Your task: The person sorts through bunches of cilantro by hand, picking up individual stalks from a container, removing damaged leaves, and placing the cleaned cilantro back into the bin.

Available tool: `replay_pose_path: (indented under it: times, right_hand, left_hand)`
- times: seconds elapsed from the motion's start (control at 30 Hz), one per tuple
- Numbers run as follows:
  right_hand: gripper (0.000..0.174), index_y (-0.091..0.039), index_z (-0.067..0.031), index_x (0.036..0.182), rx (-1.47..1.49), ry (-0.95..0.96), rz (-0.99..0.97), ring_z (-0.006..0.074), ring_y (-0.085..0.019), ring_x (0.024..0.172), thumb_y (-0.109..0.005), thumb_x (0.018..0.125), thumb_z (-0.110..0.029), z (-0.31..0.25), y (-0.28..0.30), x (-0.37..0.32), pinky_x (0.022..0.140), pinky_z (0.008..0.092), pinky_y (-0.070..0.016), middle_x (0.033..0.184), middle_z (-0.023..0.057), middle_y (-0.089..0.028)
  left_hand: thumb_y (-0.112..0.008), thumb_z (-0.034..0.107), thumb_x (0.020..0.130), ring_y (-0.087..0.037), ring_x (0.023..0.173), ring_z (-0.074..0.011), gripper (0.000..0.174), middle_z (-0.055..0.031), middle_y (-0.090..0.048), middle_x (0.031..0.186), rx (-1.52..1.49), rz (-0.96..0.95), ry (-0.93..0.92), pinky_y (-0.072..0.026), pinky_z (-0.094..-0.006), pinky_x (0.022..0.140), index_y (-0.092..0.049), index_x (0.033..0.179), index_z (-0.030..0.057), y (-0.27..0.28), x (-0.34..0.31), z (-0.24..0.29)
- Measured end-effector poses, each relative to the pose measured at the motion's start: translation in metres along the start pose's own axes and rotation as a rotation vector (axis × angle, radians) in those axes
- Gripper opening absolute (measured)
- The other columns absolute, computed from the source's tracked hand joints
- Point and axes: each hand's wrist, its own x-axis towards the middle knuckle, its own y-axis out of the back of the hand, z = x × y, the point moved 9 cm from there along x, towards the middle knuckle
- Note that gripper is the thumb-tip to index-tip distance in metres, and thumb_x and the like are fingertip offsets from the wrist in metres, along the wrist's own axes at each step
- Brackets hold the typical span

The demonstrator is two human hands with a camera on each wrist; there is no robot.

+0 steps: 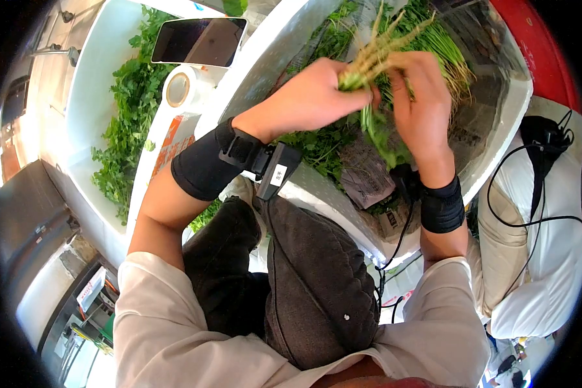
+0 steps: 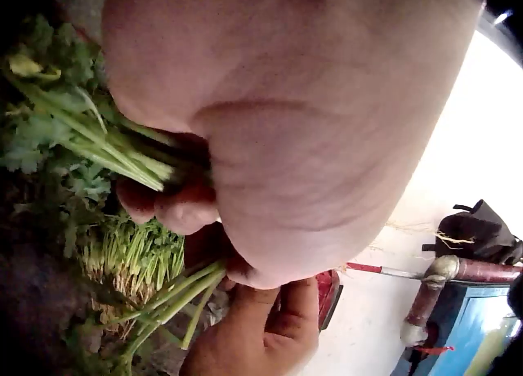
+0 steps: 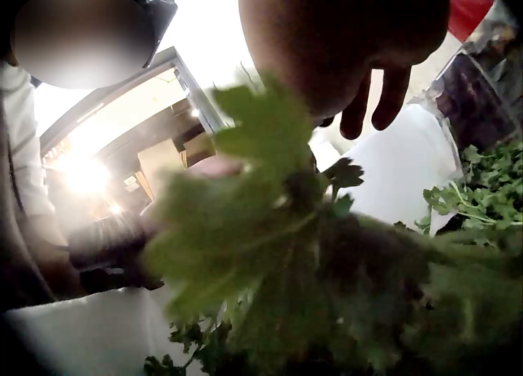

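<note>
In the head view my left hand [image 1: 320,94] grips a bunch of coriander [image 1: 354,79], its pale roots pointing up and away and its leaves hanging below. The left wrist view shows green stems [image 2: 122,159] coming out from under the left palm. My right hand [image 1: 425,97] is at the same bunch, fingers bent over the root end, with stems beside its thumb. Two of its fingers [image 3: 392,98] hang loose in the right wrist view, where a blurred leaf [image 3: 245,221] covers much of the scene. Both hands are above a white foam box [image 1: 507,139].
More bundled coriander [image 1: 449,48] lies in the foam box, beside a dark wrapped block [image 1: 365,171]. To the left stand a white tub [image 1: 84,97] of loose greens, a phone [image 1: 200,42] and a tape roll [image 1: 178,89]. Black cables [image 1: 498,194] hang at the right.
</note>
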Motion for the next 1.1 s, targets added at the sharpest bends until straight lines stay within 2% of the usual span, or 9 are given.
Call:
replay_pose_path:
  times: [0.07, 0.13, 0.2, 0.27, 0.5, 0.57, 0.63, 0.77, 1.1]
  right_hand:
    - [0.020, -0.070, -0.0026, 0.107, -0.063, -0.035, 0.166, 0.0296, -0.066, 0.084, -0.070, 0.088, 0.003, 0.008, 0.020, 0.004, 0.074, 0.0370, -0.0541, 0.100, 0.0143, -0.065]
    - [0.018, -0.070, -0.0025, 0.107, -0.090, -0.046, 0.238, 0.0272, -0.066, 0.085, -0.069, 0.090, 0.004, 0.012, 0.030, 0.004, 0.073, 0.0362, -0.0540, 0.100, 0.0137, -0.066]
    - [0.018, -0.071, -0.0024, 0.108, 0.034, -0.159, 0.216, 0.0273, -0.066, 0.087, -0.068, 0.091, 0.004, 0.025, 0.029, 0.001, 0.076, 0.0354, -0.0543, 0.102, 0.0122, -0.067]
    - [0.020, -0.072, -0.0028, 0.110, 0.065, -0.159, 0.186, 0.0277, -0.067, 0.090, -0.066, 0.092, 0.003, 0.027, 0.025, -0.001, 0.081, 0.0348, -0.0542, 0.105, 0.0119, -0.067]
    - [0.023, -0.072, -0.0038, 0.117, 0.229, -0.161, -0.039, 0.0265, -0.069, 0.091, -0.058, 0.099, 0.000, 0.017, 0.001, 0.002, 0.084, 0.0325, -0.0530, 0.104, 0.0120, -0.072]
    - [0.023, -0.072, -0.0035, 0.117, 0.332, -0.458, -0.138, 0.0229, -0.070, 0.085, -0.053, 0.102, -0.003, 0.029, -0.006, -0.006, 0.079, 0.0316, -0.0533, 0.094, 0.0101, -0.074]
    - [0.022, -0.072, -0.0036, 0.117, 0.364, -0.416, -0.103, 0.0208, -0.070, 0.082, -0.054, 0.103, -0.005, 0.033, -0.008, -0.008, 0.077, 0.0310, -0.0532, 0.092, 0.0092, -0.075]
    - [0.019, -0.072, -0.0031, 0.115, 0.391, -0.493, -0.261, 0.0140, -0.067, 0.079, -0.061, 0.101, -0.010, 0.032, -0.013, -0.011, 0.072, 0.0283, -0.0520, 0.090, 0.0081, -0.074]
    - [0.016, -0.072, -0.0009, 0.111, 0.540, -0.478, -0.241, 0.0055, -0.060, 0.079, -0.069, 0.099, -0.011, 0.036, -0.023, -0.018, 0.070, 0.0240, -0.0497, 0.088, 0.0016, -0.072]
  left_hand:
    - [-0.069, 0.031, 0.098, -0.057, 0.071, -0.0137, 0.025, -0.0027, -0.068, 0.081, 0.096, -0.160, 0.024, -0.0481, -0.0299, 0.070, -0.078, 0.108, 0.0100, -0.017, -0.005, 0.001]
    - [-0.067, 0.029, 0.099, -0.049, 0.062, -0.0103, 0.024, 0.0012, -0.063, 0.075, -0.019, -0.047, -0.308, -0.0422, -0.0284, 0.061, -0.078, 0.111, 0.0108, -0.016, -0.003, 0.011]
    - [-0.065, 0.027, 0.101, -0.047, 0.063, -0.0063, 0.023, 0.0038, -0.061, 0.075, -0.091, 0.003, 0.008, -0.0398, -0.0256, 0.061, -0.077, 0.113, 0.0120, -0.004, -0.003, -0.004]
    - [-0.060, 0.026, 0.105, -0.048, 0.075, -0.0031, 0.025, 0.0094, -0.055, 0.081, -0.201, 0.100, 0.059, -0.0404, -0.0220, 0.067, -0.074, 0.120, 0.0127, 0.005, -0.002, -0.007]
    - [-0.056, 0.022, 0.107, -0.045, 0.076, -0.0046, 0.026, 0.0071, -0.050, 0.084, -0.459, 0.254, -0.060, -0.0409, -0.0223, 0.073, -0.069, 0.126, 0.0083, 0.021, -0.003, -0.001]
    - [-0.055, 0.021, 0.108, -0.044, 0.076, -0.0052, 0.027, 0.0070, -0.049, 0.083, -0.497, 0.289, -0.112, -0.0408, -0.0229, 0.073, -0.068, 0.127, 0.0069, 0.024, -0.002, 0.000]
    - [-0.055, 0.022, 0.108, -0.044, 0.075, -0.0057, 0.028, 0.0073, -0.047, 0.081, -0.562, 0.338, -0.155, -0.0404, -0.0236, 0.073, -0.066, 0.128, 0.0051, 0.031, -0.004, 0.003]
    - [-0.056, 0.024, 0.109, -0.044, 0.075, -0.0061, 0.028, 0.0067, -0.047, 0.081, -0.624, 0.430, -0.211, -0.0403, -0.0237, 0.073, -0.067, 0.127, 0.0056, 0.038, -0.004, 0.000]
    - [-0.055, 0.026, 0.109, -0.047, 0.080, -0.0035, 0.031, 0.0037, -0.066, 0.105, -0.559, 0.359, -0.158, -0.0431, -0.0224, 0.078, -0.065, 0.131, 0.0075, 0.030, -0.001, -0.001]
